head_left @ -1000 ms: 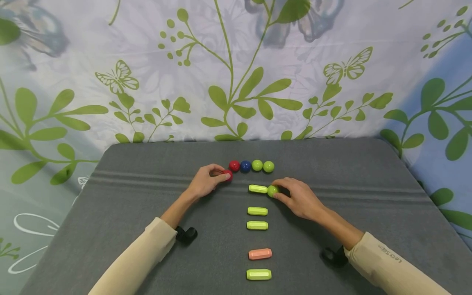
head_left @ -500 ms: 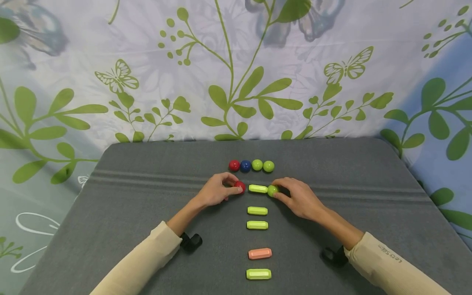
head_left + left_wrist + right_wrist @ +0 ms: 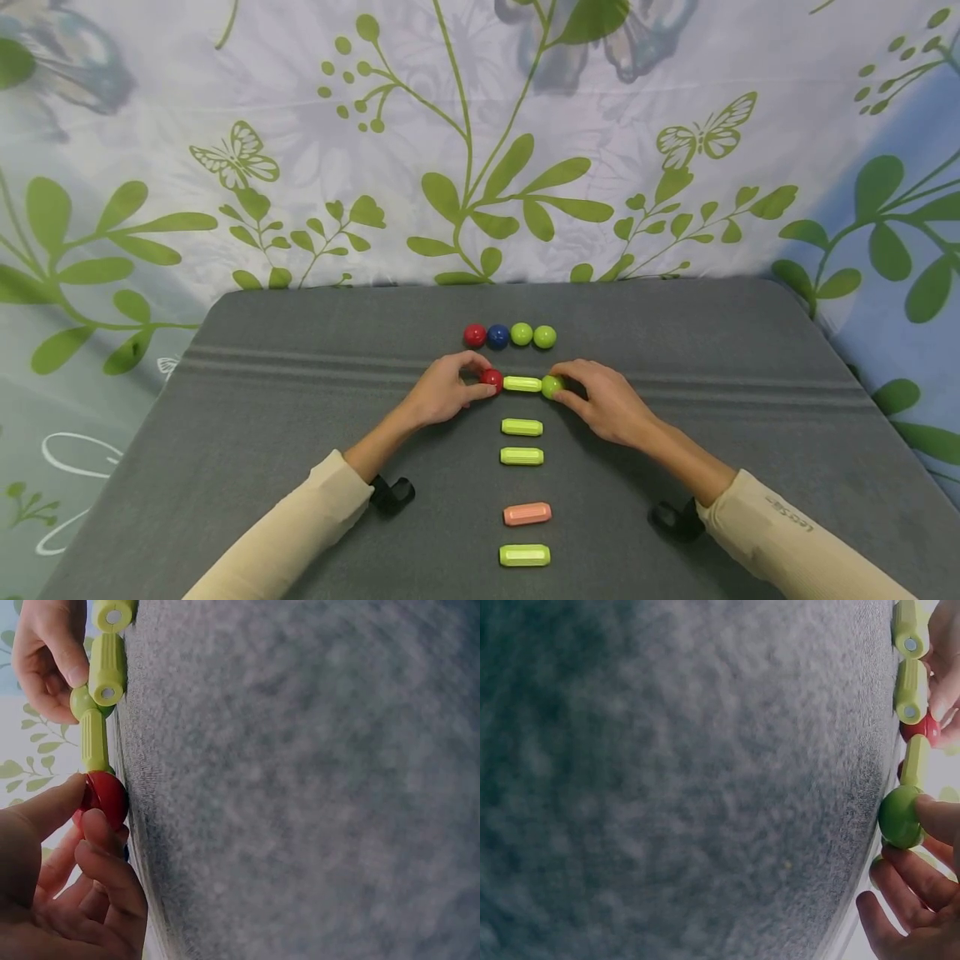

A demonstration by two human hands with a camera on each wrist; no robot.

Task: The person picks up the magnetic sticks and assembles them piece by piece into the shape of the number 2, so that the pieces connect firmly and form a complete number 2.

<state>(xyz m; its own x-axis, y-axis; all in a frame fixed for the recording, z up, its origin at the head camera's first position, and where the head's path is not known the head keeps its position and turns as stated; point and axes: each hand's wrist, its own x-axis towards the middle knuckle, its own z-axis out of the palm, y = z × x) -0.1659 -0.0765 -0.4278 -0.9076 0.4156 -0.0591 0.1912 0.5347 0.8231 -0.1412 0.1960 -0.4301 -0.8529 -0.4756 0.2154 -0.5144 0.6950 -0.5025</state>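
Note:
In the head view my left hand point(image 3: 444, 392) pinches a red ball point(image 3: 492, 381) between thumb and fingers. The ball meets the left end of a yellow-green ribbed rod point(image 3: 522, 384). At the rod's right end sits a green ball point(image 3: 552, 387), which my right hand point(image 3: 606, 402) pinches. Ball, rod and ball form one straight line across the cloth. Up close in the left wrist view, the red ball point(image 3: 107, 799) lies against the rod point(image 3: 94, 741). The right wrist view shows the green ball point(image 3: 901, 817) under my thumb, with the rod point(image 3: 915, 761) behind it.
Behind the hands stand a red ball point(image 3: 475, 335), a blue ball point(image 3: 498, 337) and two green balls point(image 3: 522, 334) in a row. Nearer lie yellow-green rods point(image 3: 522, 427) and a salmon rod point(image 3: 527, 514) in a column. Grey cloth point(image 3: 300, 517) covers the table; a patterned curtain point(image 3: 360, 167) hangs behind.
My left hand has carried the red ball right and nearer, from beside the back row to the rod's left end. The right hand has kept its hold on the green ball.

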